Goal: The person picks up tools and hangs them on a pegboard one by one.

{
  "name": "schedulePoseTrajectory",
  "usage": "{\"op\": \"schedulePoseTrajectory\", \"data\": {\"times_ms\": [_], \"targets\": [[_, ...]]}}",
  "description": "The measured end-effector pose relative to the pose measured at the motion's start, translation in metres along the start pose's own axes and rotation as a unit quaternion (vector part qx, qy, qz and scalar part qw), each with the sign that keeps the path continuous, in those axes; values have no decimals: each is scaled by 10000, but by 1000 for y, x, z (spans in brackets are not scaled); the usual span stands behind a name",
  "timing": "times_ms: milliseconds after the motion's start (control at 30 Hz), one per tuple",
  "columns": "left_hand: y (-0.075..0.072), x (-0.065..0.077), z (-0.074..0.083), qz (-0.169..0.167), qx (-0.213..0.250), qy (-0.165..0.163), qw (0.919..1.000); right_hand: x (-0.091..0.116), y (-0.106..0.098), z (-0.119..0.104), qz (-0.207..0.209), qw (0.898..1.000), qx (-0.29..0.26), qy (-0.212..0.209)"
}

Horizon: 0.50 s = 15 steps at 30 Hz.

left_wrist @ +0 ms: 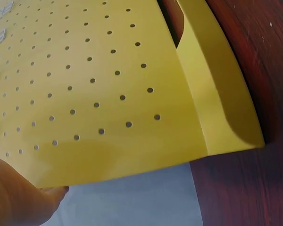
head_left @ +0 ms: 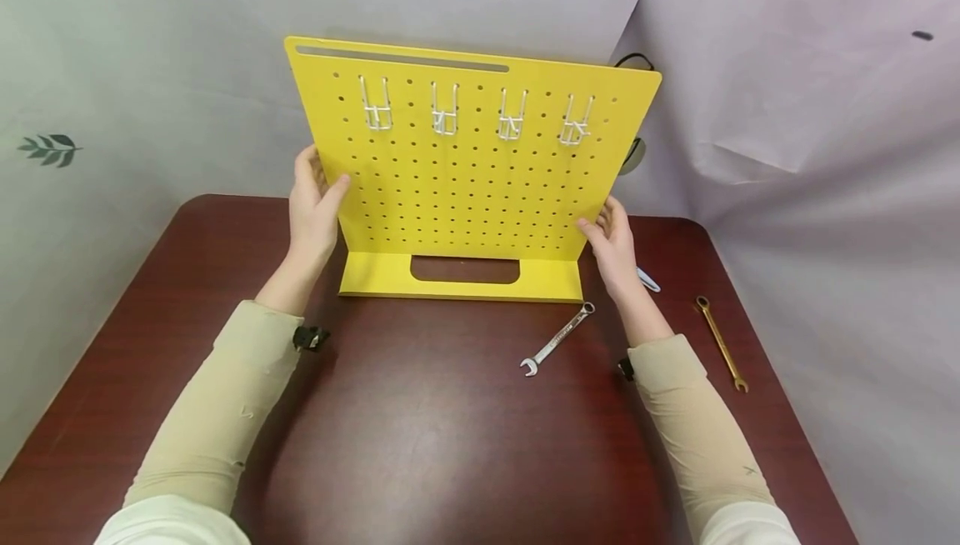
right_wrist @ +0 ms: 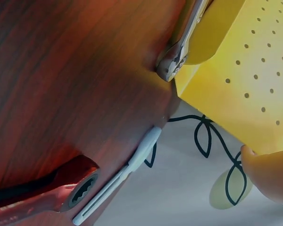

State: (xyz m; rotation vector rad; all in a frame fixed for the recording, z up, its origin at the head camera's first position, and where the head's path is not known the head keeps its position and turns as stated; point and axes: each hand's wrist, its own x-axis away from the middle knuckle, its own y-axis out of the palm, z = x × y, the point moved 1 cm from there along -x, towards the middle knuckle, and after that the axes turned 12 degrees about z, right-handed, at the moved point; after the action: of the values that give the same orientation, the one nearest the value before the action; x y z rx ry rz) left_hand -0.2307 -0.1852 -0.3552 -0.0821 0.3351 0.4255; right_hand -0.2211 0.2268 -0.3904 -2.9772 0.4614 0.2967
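A yellow pegboard (head_left: 465, 182) stands upright at the back of the table on its flanged foot (head_left: 375, 276), which has a long cutout. Several white wire hooks (head_left: 444, 112) hang in a row near its top. My left hand (head_left: 313, 210) grips the left edge, thumb on the front face and fingers behind. On the opposite edge, lower down, my right hand (head_left: 613, 247) holds the board the same way. A silver combination wrench (head_left: 558, 339) lies in front of the foot's right corner; in the right wrist view its ring end (right_wrist: 172, 63) shows close to that corner.
To the right, a gold combination wrench (head_left: 723, 345) lies near the edge of the dark red table (head_left: 420, 445). Partly behind my right wrist is a pale blue-grey slender tool (head_left: 648, 280). Light patterned cloth (head_left: 150, 70) hangs behind and at the right.
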Motion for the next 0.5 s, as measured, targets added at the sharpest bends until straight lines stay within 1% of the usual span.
{"op": "schedulePoseTrajectory", "data": {"times_ms": [133, 200, 267, 367, 500], "targets": [[-3, -3, 3, -122, -142, -67, 9998, -1, -3, 0, 48, 10000, 56, -19], [-8, -6, 4, -221, -474, -24, 9986, -1, -4, 1, 43, 9999, 98, -8], [-14, -8, 5, -314, -867, 82, 9957, -1, -5, 1, 31, 9999, 128, 6], [-24, -13, 8, -424, -1490, 356, 9873, -1, -5, 1, -18, 9999, 162, 19], [-37, -23, 14, -471, -2059, 774, 9744, 0, -3, 2, -79, 9998, 166, 2]]}}
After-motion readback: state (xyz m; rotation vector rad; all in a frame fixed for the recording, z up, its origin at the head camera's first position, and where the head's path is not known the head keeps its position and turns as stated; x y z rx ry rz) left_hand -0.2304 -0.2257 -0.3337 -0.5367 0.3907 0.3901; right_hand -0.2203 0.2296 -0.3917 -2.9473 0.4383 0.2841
